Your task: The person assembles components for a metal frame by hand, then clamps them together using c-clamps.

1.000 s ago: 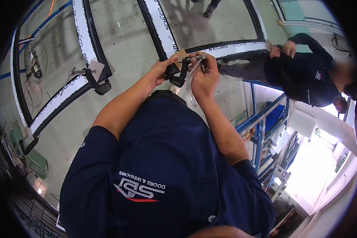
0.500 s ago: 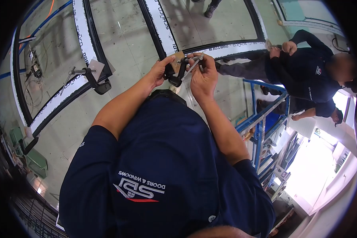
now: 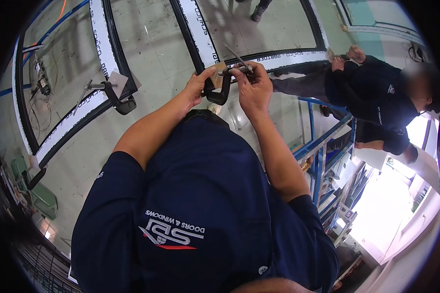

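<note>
The left hand [image 3: 196, 87] is closed around the black clamp [image 3: 219, 95], thumb on top and fingers curled under its C-shaped body. The right hand [image 3: 254, 88], just at 3 o'clock of the left, pinches the clamp's steel screw [image 3: 235, 71] between thumb and fingertips, with the other fingers folded in. A thin cross bar [image 3: 232, 53] sticks out of the screw's head toward 11 o'clock.

The clamp sits between the two hands, at about 12 o'clock of the person's chest. It sits over the joint where two bars of the window frame [image 3: 196, 30] meet. A small wooden block [image 3: 220, 67] lies between the screw end and the frame, touching both. The frame is black with white protective tape bearing printed letters, and it lies flat above a pale tiled floor [image 3: 151, 44].

At 9 o'clock of the hands, well apart, a second clamp [image 3: 118, 101] is fastened on another curved stretch of the frame, with a grey metal plate [image 3: 116, 79] under its screw.

At 3 o'clock a co-worker [image 3: 376, 95] in a dark blue top leans over the far corner of the frame, both hands on it. Below that person, at 4 o'clock, stands a blue metal rack [image 3: 322, 141].
</note>
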